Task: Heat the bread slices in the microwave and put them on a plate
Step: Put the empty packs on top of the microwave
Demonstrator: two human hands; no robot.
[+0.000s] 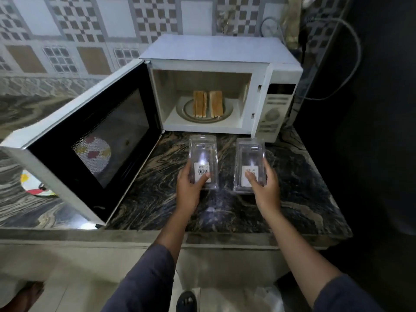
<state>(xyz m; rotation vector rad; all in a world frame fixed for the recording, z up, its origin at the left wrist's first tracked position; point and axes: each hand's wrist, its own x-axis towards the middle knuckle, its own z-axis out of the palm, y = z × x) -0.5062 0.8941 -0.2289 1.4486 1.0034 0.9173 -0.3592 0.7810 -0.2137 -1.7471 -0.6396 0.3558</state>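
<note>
Bread in mw, well past fingers holding boxes

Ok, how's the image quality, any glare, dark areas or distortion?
Head view: white glare spots on the left clear box and right clear box, a glint on the countertop; the far right is nearly black; wide-angle distortion bows the microwave and counter edge.

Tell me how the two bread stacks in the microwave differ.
The left stack shows about three slice edges, packed close; the right stack shows about two. The left stack stands straighter; the right stack leans, showing a paler face. Both sit on the turntable inside the open microwave.
</note>
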